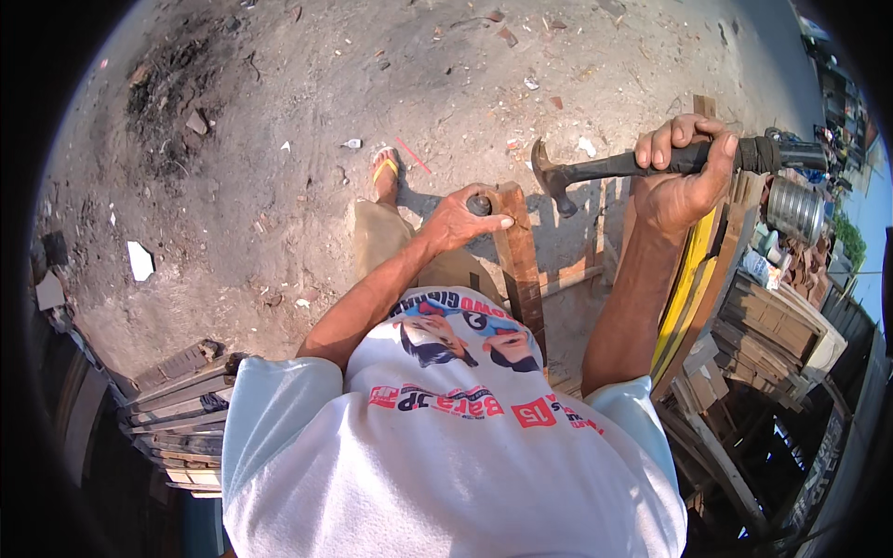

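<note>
My right hand (684, 172) is wrapped around the dark handle of a claw hammer (603, 167), raised at the right. The hammer's metal head points left, apart from the wood. My left hand (458, 221) is closed around a dark, round-ended piece (478, 205) at the end of a reddish-brown wooden beam (518, 256). Its thumb lies against the beam. What the dark piece is, and how far it reaches down, is hidden by the fingers.
A yellow-edged board (686, 293) stands right of the beam. Stacked wood scraps (763, 321) and a ribbed metal can (794, 209) lie farther right. More stacked planks (181, 423) are at lower left. Debris dots the dirt ground (307, 74). My sandalled foot (385, 175) stands ahead.
</note>
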Demonstrator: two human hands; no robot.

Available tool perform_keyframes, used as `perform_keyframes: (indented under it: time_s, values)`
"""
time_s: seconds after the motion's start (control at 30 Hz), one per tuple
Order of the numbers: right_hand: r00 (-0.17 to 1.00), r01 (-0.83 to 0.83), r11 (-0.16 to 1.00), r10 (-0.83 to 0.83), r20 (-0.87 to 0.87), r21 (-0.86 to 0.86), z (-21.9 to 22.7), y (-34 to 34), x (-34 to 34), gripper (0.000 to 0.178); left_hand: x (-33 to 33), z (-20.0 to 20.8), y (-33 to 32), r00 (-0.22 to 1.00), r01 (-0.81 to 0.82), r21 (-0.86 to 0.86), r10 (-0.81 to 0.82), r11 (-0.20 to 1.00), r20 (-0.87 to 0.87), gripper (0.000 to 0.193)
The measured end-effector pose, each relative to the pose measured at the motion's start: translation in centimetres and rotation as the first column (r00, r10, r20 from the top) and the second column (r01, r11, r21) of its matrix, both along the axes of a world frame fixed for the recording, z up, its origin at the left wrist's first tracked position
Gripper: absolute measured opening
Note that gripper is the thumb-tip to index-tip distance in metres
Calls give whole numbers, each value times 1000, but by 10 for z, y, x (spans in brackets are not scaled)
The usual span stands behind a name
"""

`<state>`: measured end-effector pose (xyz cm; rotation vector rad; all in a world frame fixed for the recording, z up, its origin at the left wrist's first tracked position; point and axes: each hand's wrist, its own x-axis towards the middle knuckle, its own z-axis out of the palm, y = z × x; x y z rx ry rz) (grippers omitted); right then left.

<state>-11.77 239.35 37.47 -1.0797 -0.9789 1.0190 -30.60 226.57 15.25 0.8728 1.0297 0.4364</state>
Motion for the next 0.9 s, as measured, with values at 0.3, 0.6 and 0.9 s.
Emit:
perform_keyframes:
  time_s: [0.3,0.6,0.9]
  values:
    - [551,-400,576,773,315,-713,-81,94,-95,42,4,14,-3,997,63,-98,-66,993,-29,105]
    - [124,-425,10,991,-48,-905,-224,70,-137,53,14,1,-8,985,168,-207,-170,964,7,122]
    - [-68,-380,11,997,40,-925,-234,37,-168,61,8,7,-4,981,183,-150,-191,972,-39,117]
